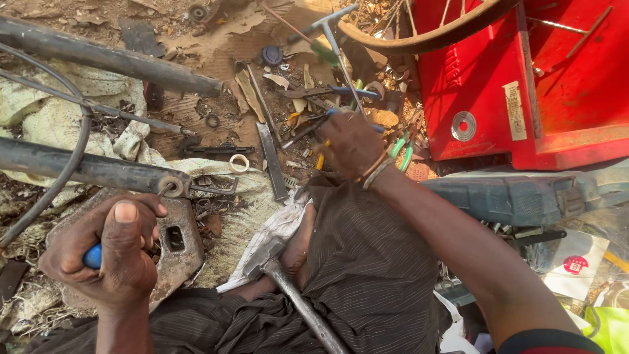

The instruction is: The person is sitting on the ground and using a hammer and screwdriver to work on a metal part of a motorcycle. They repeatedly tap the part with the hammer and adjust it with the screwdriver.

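I see my left hand (pixel 114 252) low at near left, wrist bent, fingers curled tight round a blue-handled tool (pixel 92 256), thumb up, beside a grey metal plate (pixel 177 246). My right hand (pixel 350 144) stretches far, arm extended across the knee, fingers closed on a thin blue-tipped tool (pixel 308 129) among scattered scrap.

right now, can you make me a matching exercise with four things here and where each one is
Things:
1. blue-handled tool
2. hammer
3. red box
4. silver bracelet

Places:
a. top right corner of the picture
b. on the right wrist
c. lying across the lap
d. gripped in the left hand

Pairs: 1-d, 2-c, 3-a, 4-b
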